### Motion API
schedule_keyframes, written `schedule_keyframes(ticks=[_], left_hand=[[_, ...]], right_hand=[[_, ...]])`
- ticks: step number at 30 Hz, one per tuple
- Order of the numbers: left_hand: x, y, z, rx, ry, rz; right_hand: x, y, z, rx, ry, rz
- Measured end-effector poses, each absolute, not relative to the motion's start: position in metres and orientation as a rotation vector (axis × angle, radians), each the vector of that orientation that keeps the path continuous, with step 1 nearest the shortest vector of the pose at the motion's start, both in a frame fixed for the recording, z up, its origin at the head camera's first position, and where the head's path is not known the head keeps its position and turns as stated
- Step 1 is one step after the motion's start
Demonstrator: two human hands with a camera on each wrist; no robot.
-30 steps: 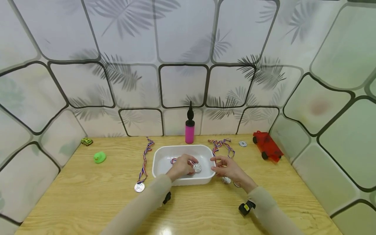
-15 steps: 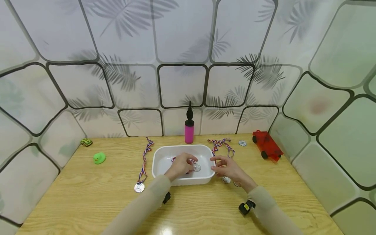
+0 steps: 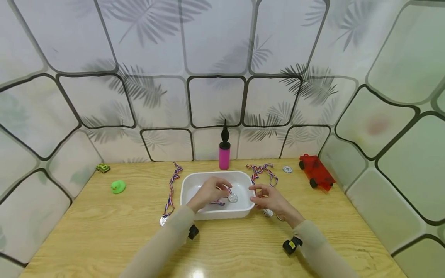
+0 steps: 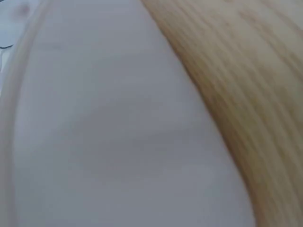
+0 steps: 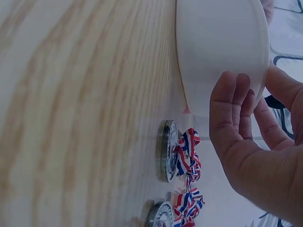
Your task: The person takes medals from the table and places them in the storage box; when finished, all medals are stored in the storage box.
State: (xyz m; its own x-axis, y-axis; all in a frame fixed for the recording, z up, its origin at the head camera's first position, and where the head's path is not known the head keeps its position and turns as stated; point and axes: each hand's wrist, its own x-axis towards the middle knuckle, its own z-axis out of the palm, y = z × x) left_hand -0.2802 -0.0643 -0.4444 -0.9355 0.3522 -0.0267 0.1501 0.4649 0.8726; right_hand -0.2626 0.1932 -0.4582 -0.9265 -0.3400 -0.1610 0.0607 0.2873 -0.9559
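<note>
A white plastic tray (image 3: 226,214) sits mid-table, and its outer wall (image 4: 118,113) fills most of the left wrist view. Inside it lies a silver medal (image 3: 233,198) with a red, white and blue ribbon (image 3: 219,202). My left hand (image 3: 209,193) hovers over the tray just left of the medal, fingers loosely bent; nothing shows between them. My right hand (image 3: 272,200) holds the tray's right rim, thumb over the edge and fingers (image 5: 225,101) against the outer wall. Beside that hand are two more medals (image 5: 168,150) with bunched ribbons (image 5: 189,156).
Left of the tray, another medal (image 3: 163,221) trails a long ribbon (image 3: 170,189). A pink hand pump (image 3: 224,157) stands behind the tray. Farther out are a green rubber duck (image 3: 118,187), a small toy car (image 3: 103,167), a poker chip (image 3: 287,169) and a red toy vehicle (image 3: 317,172).
My left hand has drawn back a little to the left, off the medal, which stays in the tray with more of its ribbon showing. My right hand has not moved.
</note>
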Motion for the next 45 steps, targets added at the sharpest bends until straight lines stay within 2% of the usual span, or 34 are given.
schedule_keyframes(ticks=[17, 27, 45], left_hand=[[-0.277, -0.108, -0.428, 0.34, 2.493, 1.552], [-0.276, -0.147, -0.422, 0.402, 2.423, 1.63], [-0.263, -0.2, -0.422, 0.276, 2.428, 1.622]], right_hand=[[-0.261, 0.192, -0.459, -0.239, 2.236, -1.682], [-0.261, 0.191, -0.457, -0.226, 2.24, -1.677], [-0.261, 0.192, -0.458, -0.218, 2.219, -1.697]])
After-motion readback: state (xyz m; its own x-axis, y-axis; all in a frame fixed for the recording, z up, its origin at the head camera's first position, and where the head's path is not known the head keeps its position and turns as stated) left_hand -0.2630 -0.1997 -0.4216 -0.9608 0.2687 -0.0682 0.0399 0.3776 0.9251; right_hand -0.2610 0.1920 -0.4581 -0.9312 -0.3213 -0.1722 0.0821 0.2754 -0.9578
